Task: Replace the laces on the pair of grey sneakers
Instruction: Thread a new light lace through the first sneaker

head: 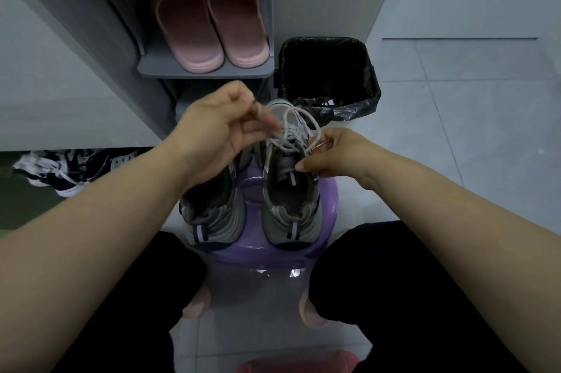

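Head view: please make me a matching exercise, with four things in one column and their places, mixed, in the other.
1 slippers
2 sneakers
3 bin
4 lace

A on the purple stool
B held by the left hand and the right hand
C on the grey shelf
D on the floor, right of the shelf

Pairs: 1-C; 2-A; 3-D; 4-B

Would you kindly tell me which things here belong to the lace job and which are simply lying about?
Part of the job:
- sneaker being laced
- other sneaker
- lace, pinched by the left hand and the right hand
- purple stool under both sneakers

Lying about:
- pink slippers on the shelf
- bin
- black-and-white shoes on the floor
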Action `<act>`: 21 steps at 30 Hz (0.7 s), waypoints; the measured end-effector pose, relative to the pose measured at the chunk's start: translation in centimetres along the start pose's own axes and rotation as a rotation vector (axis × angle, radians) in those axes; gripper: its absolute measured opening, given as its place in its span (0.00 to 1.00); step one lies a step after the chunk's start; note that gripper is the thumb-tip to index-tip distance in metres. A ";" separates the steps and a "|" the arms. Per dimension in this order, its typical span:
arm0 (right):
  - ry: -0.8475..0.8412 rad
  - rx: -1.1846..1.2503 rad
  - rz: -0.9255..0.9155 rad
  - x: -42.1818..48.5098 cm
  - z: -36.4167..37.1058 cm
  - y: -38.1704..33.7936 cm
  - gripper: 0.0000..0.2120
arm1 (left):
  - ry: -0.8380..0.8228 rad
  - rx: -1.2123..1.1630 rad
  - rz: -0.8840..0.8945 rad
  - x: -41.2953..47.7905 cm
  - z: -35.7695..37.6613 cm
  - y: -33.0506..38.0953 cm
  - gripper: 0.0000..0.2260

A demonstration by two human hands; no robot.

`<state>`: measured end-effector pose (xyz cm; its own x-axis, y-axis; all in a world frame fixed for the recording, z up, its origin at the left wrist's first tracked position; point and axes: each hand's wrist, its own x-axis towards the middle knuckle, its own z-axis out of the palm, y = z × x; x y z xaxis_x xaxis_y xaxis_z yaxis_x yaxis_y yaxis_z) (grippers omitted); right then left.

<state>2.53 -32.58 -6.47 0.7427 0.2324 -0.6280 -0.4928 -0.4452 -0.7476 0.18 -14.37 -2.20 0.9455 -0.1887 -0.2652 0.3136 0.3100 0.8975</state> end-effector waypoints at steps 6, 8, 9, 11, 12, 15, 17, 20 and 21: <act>0.024 0.018 -0.131 -0.2 0.6 -0.2 0.26 | 0.069 0.946 -0.298 0.2 -0.6 -1.7 0.12; 0.026 -0.009 -0.144 -0.1 0.7 -0.2 0.24 | -0.087 1.460 -0.243 0.3 -0.6 -2.0 0.14; 0.029 -0.017 -0.145 -0.1 0.7 -0.2 0.24 | -0.176 1.553 -0.218 0.2 -0.6 -1.7 0.15; 0.040 -0.039 -0.152 0.0 0.6 -0.1 0.21 | -0.328 1.540 -0.222 -0.2 -0.6 -0.2 0.16; 0.043 -0.059 -0.154 0.1 0.6 0.0 0.20 | -0.380 1.502 -0.234 -0.4 -1.0 0.9 0.17; 0.044 -0.099 -0.154 0.2 0.8 0.0 0.20 | -0.327 1.197 -0.162 -1.0 -2.4 4.4 0.14; 0.046 -0.135 -0.179 0.3 0.9 0.1 0.22 | -0.169 0.894 -0.064 -1.3 -3.4 5.3 0.11; 0.038 -0.251 -0.253 0.3 0.9 0.2 0.23 | -0.144 0.467 -0.044 -1.4 -2.9 4.4 0.10; 0.026 -0.287 -0.278 0.2 1.0 0.2 0.22 | -0.160 0.394 -0.092 -1.3 -2.4 4.1 0.10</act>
<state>2.19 -31.77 -6.95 0.8432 0.3575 -0.4015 -0.1272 -0.5929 -0.7952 0.43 -10.62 0.95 0.8803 -0.3502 -0.3200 0.3089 -0.0887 0.9469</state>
